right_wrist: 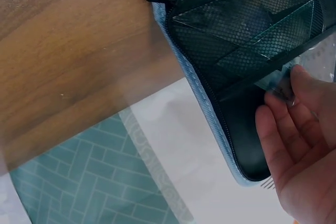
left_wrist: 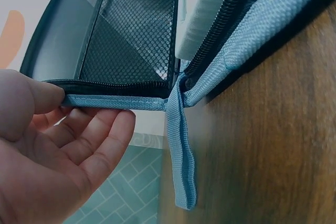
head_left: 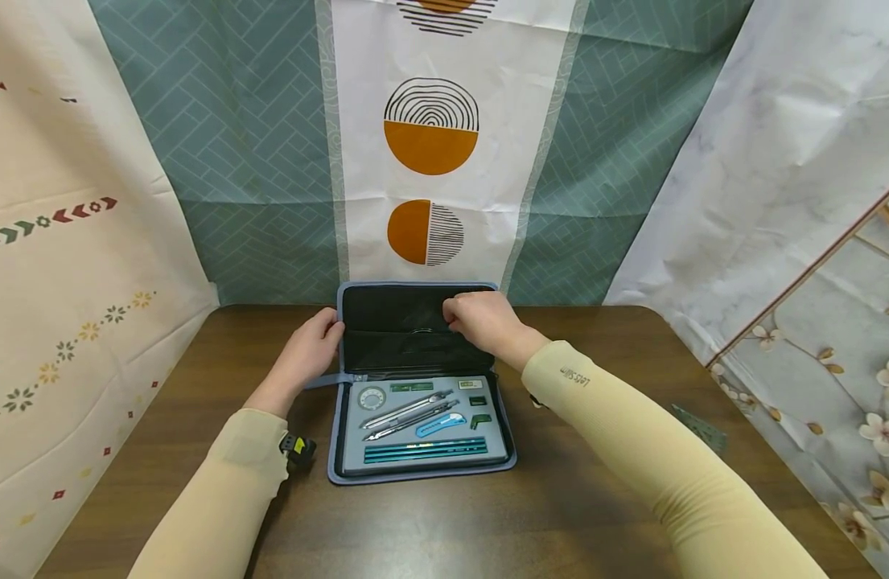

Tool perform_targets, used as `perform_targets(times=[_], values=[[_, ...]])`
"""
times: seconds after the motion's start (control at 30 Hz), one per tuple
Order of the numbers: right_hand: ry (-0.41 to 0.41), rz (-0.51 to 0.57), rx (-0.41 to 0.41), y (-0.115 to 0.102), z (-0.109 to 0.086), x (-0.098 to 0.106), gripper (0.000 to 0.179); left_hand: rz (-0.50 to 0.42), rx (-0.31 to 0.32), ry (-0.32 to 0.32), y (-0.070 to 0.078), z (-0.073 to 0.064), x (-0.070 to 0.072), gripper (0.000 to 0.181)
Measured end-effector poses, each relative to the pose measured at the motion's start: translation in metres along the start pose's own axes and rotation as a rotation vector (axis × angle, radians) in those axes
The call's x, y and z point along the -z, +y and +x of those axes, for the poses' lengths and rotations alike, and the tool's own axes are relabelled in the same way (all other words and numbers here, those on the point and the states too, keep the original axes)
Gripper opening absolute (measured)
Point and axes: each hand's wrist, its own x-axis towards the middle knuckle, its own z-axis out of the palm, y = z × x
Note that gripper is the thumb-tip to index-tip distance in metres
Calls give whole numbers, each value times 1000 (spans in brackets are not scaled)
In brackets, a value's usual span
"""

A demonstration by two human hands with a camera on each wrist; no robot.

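A blue-edged zip case (head_left: pixel 422 480) lies unfolded on the table, its black lid (head_left: pixel 386 305) raised at the back. My left hand (head_left: pixel 312 350) pinches the lid's left edge between thumb and fingers; a blue fabric loop (left_wrist: pixel 182 166) hangs beside it. At the top of the lid's mesh pocket (right_wrist: pixel 241 45), my right hand (right_wrist: pixel 310 124) pinches a clear plastic piece (right_wrist: pixel 283 85), partly hidden by the fingers. Through the mesh shows a clear triangular set square (right_wrist: pixel 294 24). Drawing compasses (head_left: pixel 408 412), a blue utility knife (head_left: pixel 441 425) and several green pencils (head_left: pixel 425 450) sit in the grey tray (head_left: pixel 353 464).
A round white piece (head_left: pixel 372 398) and a small green sharpener (head_left: pixel 477 400) are also in the tray. A dark green flat piece (head_left: pixel 700 430) lies at the right of the brown table (head_left: pixel 386 531). Patterned cloth (head_left: pixel 256 161) hangs behind the table.
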Motion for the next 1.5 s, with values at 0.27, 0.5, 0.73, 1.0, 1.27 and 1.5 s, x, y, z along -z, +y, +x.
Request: perform_targets(times=[0.27, 0.5, 0.73, 1.0, 1.27, 1.5], values=[[16, -6, 2, 0, -2, -2, 12, -7, 7, -4, 0, 1, 0, 23], [-4, 21, 1, 0, -5, 0, 7, -12, 10, -7, -2, 1, 0, 24], [-23, 33, 10, 0, -5, -1, 6, -13, 11, -8, -1, 0, 0, 23], [-20, 41, 24, -1, -6, -7, 5, -11, 11, -5, 0, 0, 0, 22], [-16, 32, 26, -1, -9, -8, 6, -4, 9, 2, -1, 1, -1, 22], [-26, 13, 42, 0, -12, -10, 5, -1, 8, 3, -2, 1, -1, 22]])
